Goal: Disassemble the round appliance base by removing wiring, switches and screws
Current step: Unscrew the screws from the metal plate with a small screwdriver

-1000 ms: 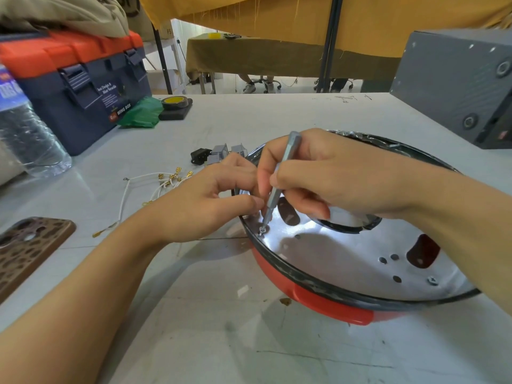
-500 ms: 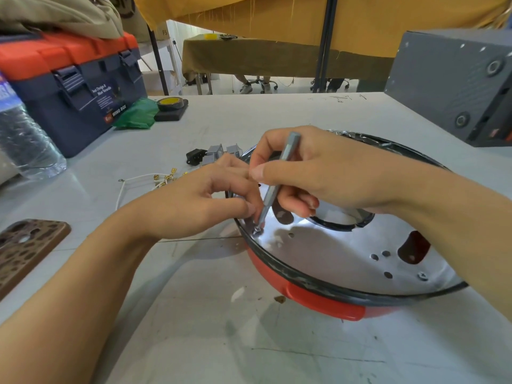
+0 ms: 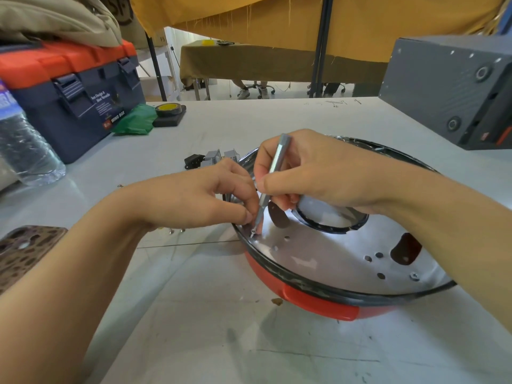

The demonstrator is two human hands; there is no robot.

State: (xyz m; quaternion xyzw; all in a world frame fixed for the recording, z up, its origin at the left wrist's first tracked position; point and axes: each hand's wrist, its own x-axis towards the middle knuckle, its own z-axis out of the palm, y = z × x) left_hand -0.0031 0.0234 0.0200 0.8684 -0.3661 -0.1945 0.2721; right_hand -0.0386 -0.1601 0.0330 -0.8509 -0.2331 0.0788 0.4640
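White tabletop (image 3: pixel 210 328) fills my view, with yellow cloth hanging behind its far edge. Toward the right edge sits the round appliance base (image 3: pixel 318 300), red outside, black-rimmed, its shiny metal inside facing up and dotted with small holes. My right hand (image 3: pixel 310 173) reaches over the base's left rim, fingers pinched around a slim grey screwdriver (image 3: pixel 273 176) that tilts down and left; its tip rests on a screw (image 3: pixel 252 233) just inside the near-left rim. My left hand (image 3: pixel 194 198) comes in from the left, fingertips curled together and pressed against the rim right beside the screwdriver tip; whether they grip anything I cannot tell. A second screw (image 3: pixel 414 276) sits in the metal toward the base's right side. Just beyond my left hand lie removed switches (image 3: pixel 213 157). At the far-left corner stand a blue toolbox (image 3: pixel 74 106) with an orange lid and a water bottle (image 3: pixel 25 145); a patterned phone case (image 3: pixel 25 250) lies at the left edge.
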